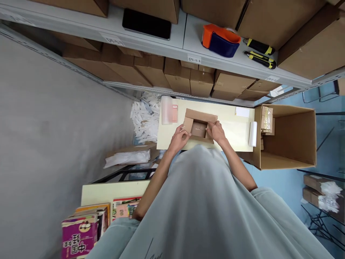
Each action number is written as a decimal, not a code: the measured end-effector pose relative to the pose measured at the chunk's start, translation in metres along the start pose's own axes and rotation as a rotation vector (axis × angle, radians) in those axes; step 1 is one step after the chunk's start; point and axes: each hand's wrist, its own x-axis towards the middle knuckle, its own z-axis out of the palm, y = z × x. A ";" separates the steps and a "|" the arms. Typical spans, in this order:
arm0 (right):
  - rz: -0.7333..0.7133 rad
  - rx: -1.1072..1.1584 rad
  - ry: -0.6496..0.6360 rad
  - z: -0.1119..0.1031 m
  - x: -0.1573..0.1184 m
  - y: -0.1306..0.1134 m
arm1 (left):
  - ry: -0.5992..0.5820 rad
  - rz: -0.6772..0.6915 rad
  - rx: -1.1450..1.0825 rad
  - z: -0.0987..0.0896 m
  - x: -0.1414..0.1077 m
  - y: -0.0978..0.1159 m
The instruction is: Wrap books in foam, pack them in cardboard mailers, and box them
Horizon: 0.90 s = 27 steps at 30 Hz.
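Observation:
A small cardboard box (199, 128) stands on the pale table (231, 126) with its top flaps folded outward and its brown inside showing. My left hand (180, 138) is at the box's left side, its fingers curled and pinched on the left flap. On the right, my right hand (215, 131) holds the right flap, with its fingertips at the inner edge of the opening. No item can be made out inside the box.
A clear roll (166, 109) and a pink card (175, 113) lie left of the box; a white roll (252, 133) lies right. Beyond it stands a large open carton (293, 136). A loaded shelf (178, 39) spans the far side.

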 end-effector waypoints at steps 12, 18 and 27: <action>0.053 0.007 0.111 0.020 -0.016 -0.023 | 0.003 0.070 0.156 0.015 0.001 -0.014; -0.052 0.223 0.260 -0.003 -0.022 0.007 | 0.037 0.033 0.075 0.004 0.005 -0.013; -0.302 0.075 0.436 0.004 -0.044 -0.045 | 0.202 0.082 0.043 -0.032 0.014 0.001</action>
